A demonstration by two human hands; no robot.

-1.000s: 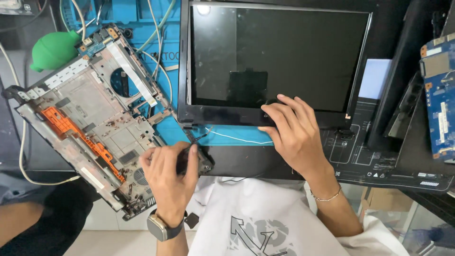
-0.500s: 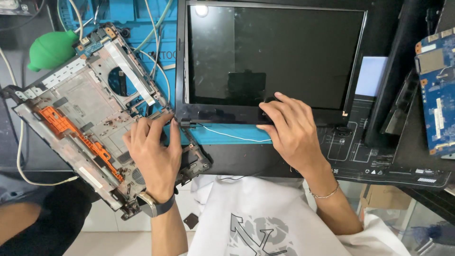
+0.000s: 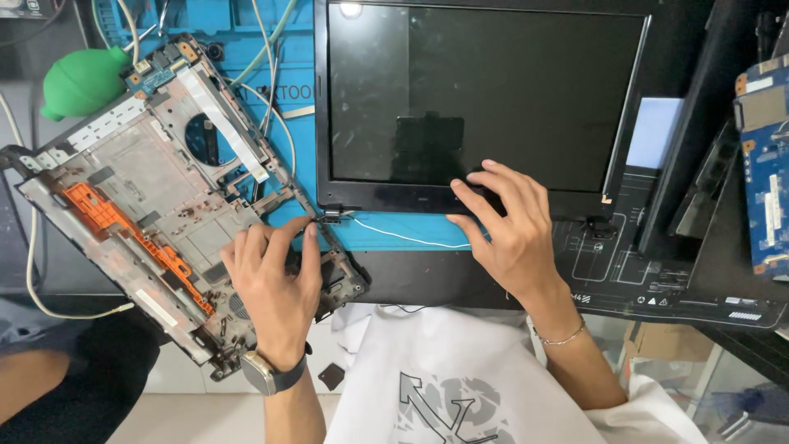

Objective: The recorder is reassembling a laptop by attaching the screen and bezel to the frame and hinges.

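Head view: laptop teardown, hinge end of the base being worked; left hand (image 3: pixel 275 284) lies on laptop base shell (image 3: pixel 148 205), fingers curled narrow at the hinge (image 3: pixel 329 215), grip unclear; right hand (image 3: pixel 509 226) spread flat, holding nothing, steadying screen panel (image 3: pixel 481 99) on bench (image 3: pixel 394 238); next likely calls for keeping the white wire (image 3: pixel 403 234) slack.

Left hand (image 3: pixel 275 284) on laptop base (image 3: pixel 156 197) (tilted)

Green rubber air blower (image 3: pixel 80 82) at top left, blue circuit board (image 3: pixel 768 164) at right edge, blue mat (image 3: pixel 246 33) underneath
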